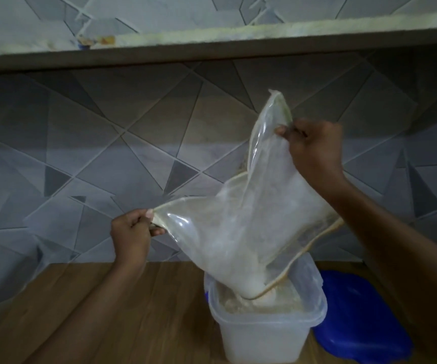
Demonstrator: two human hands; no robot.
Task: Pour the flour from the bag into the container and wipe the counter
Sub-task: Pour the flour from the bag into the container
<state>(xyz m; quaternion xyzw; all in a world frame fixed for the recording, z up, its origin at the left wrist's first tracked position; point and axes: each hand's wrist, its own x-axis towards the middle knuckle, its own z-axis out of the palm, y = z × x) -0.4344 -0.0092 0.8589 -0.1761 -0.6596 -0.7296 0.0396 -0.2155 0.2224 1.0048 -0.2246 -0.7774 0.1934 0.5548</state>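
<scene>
Viewing from the head camera: the left hand (130,232) pinches one corner of the clear bag (238,219) and the right hand (314,148) pinches another, higher. The bag's lowest corner dips into the translucent container (267,334) on the wooden table (133,311), flour (241,302) inside. A blue lid (361,319) lies beside it.

Far wall (107,143) tiled in grey geometric triangle pattern with pale grout lines. Shelf (212,48) runs across the top, front edge worn and yellowish, small blurred item (95,40) on its left. Wooden counter (107,298) near, brown grain. Light dim, bluish.
</scene>
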